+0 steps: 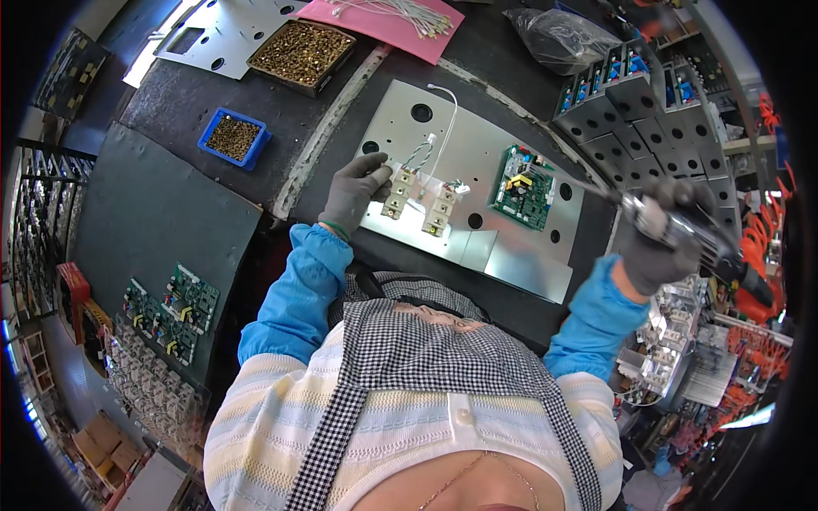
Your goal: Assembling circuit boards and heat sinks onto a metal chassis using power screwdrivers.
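Observation:
My right hand point(658, 257), in a dark grey glove, is wrapped round a power screwdriver point(700, 237), a little blurred; its long bit points left over the right edge of a metal panel point(473, 153). At the panel's left edge, my grey-gloved left hand point(351, 194) has thumb and fingertips pinched together. What they pinch is hidden. Right beside those fingertips stands a beige terminal block point(398, 198), and a second beige block point(438, 211) is to its right. Twisted wires point(417, 155) and a white cable rise from them. A green circuit board point(522, 189) lies on the panel's right part.
A blue bin of small brass-coloured screws point(232, 138) and a larger tray of them point(300, 53) sit at the far left. Boxy metal housings point(635, 111) are stacked at the right. More circuit boards point(175, 308) lie left, and a pink sheet point(383, 19) bears white cables.

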`<state>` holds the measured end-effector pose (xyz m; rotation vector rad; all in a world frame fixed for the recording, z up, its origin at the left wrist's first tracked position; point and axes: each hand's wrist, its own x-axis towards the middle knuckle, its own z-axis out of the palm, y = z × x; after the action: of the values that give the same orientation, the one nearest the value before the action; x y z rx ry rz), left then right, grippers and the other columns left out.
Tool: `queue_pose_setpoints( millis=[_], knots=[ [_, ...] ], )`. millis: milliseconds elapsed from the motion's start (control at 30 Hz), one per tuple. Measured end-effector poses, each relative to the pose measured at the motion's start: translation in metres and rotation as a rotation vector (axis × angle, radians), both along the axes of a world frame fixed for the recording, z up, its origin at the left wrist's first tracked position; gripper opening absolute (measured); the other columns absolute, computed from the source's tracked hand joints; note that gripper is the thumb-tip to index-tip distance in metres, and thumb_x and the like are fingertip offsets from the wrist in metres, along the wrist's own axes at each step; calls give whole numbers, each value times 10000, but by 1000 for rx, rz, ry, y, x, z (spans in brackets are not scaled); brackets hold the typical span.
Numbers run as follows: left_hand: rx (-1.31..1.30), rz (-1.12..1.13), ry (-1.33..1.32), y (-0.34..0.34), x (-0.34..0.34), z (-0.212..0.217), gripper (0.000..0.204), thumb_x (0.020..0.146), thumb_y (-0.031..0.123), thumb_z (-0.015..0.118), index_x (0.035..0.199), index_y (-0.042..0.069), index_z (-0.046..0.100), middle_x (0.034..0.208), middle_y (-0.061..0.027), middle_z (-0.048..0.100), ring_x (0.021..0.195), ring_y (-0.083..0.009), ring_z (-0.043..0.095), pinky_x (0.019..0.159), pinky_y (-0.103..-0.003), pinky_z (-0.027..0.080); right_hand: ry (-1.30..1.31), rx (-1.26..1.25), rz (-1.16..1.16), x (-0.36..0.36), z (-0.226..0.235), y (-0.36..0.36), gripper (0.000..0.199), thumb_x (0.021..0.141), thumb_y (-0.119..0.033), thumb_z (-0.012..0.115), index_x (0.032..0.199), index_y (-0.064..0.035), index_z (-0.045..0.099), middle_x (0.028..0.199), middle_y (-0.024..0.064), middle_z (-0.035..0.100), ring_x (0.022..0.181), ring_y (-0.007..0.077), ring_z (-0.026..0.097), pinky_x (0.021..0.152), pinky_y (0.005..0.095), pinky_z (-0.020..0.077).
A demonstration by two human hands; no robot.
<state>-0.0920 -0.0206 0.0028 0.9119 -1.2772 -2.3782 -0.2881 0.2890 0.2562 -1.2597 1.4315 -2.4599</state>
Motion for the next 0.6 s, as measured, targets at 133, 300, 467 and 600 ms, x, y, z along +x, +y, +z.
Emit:
queue_pose_setpoints(
  millis=[133, 300, 467, 600],
  knots=[
    [-39, -44, -10, -4, 5, 0, 299, 975, 75, 702, 1260, -16, 687, 1020, -82, 728, 847, -133, 697, 720, -263, 588, -134, -49, 177, 48, -22, -103, 532, 845, -30, 626, 1373, -56, 566, 1148, 144, 626, 973, 228, 648, 910, 455, 555],
    [4, -119, 4, -8, 6, -1, 322, 981, 47, 689, 1295, -19, 662, 1094, -83, 718, 888, -144, 686, 789, -281, 597, -301, 73, 96, 86, -70, -181, 420, 875, -24, 618, 1291, -66, 577, 1102, 99, 624, 964, 199, 644, 942, 450, 545],
    [29, -196, 46, -11, 10, -1, 316, 995, 57, 663, 1302, -22, 660, 1090, -73, 718, 871, -130, 682, 760, -270, 582, -340, 154, 67, 89, -102, -205, 410, 893, 29, 590, 1293, -56, 575, 1089, 104, 639, 954, 213, 670, 914, 443, 580],
    [37, -235, 53, -14, 9, -4, 315, 1004, 60, 646, 1307, -25, 655, 1079, -68, 714, 857, -121, 675, 745, -263, 571, -348, 171, -4, 92, -103, -206, 408, 890, 25, 607, 1290, -52, 579, 1082, 109, 654, 935, 226, 692, 888, 431, 596]
  ],
)
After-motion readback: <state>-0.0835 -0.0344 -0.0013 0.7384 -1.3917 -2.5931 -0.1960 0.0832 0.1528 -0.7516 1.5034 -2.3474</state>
